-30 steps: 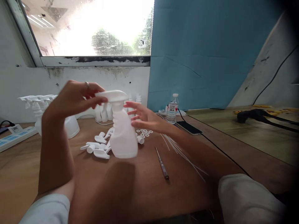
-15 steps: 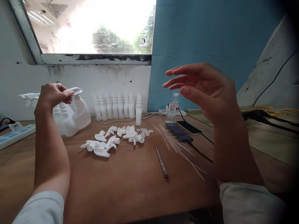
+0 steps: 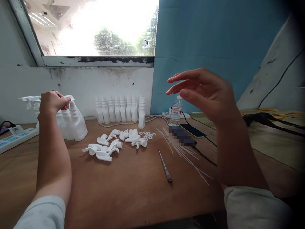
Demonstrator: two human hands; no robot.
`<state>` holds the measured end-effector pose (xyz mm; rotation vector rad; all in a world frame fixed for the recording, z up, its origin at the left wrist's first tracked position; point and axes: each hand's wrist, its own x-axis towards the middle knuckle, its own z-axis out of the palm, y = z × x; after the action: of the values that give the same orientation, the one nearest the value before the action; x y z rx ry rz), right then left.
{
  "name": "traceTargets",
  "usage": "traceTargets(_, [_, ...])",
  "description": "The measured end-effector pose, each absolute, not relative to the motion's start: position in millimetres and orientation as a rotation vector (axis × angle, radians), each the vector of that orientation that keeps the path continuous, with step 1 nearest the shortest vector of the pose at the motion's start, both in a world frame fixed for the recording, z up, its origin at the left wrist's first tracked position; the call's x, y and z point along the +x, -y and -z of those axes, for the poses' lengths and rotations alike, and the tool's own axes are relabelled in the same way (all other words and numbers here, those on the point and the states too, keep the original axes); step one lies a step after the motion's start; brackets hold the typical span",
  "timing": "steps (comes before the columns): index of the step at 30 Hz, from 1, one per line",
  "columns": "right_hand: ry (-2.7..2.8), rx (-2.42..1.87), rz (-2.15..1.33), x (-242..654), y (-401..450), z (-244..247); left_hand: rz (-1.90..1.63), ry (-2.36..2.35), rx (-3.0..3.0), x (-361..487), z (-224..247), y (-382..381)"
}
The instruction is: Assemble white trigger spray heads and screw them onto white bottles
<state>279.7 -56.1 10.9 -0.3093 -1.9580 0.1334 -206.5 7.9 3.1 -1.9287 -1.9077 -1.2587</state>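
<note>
My left hand (image 3: 56, 102) is closed round the white trigger head (image 3: 69, 98) of a spray bottle (image 3: 78, 125) at the left. This bottle stands upright on the table, close beside other white bottles (image 3: 62, 122) that my wrist partly hides. Another trigger head (image 3: 30, 98) juts out left of my wrist. High over the right side of the table is my right hand (image 3: 205, 95), fingers apart and slightly curved, holding nothing. Behind its thumb stands a clear water bottle (image 3: 175, 116).
Several loose trigger heads (image 3: 103, 156) lie mid-table, near small white rings (image 3: 147, 135). White bottles (image 3: 116, 109) line the wall. A screwdriver (image 3: 165, 167), thin white tubes (image 3: 190, 162) and phones (image 3: 193, 129) lie right. A power strip (image 3: 19, 138) sits far left.
The spray bottle in my left hand has gone from tilted to upright, moving slightly left and down beside the others. My right hand has sunk a little and shifted left, still open.
</note>
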Motion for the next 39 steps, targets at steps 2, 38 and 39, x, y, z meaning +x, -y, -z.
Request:
traceTargets(2, [1.960, -0.329, -0.125, 280.1, 54.6, -11.2, 1.296, 2.056, -1.683, -200.4, -3.0, -5.1])
traceTargets(38, [2.296, -0.734, -0.106, 279.0, 26.7, -5.4, 0.817, 1.887, -2.245, -90.0, -30.5, 30.7])
traceTargets(39, [2.368, -0.800, -0.138, 278.9, 17.9, -3.4, 0.717, 1.797, -2.461, -78.2, -26.1, 22.8])
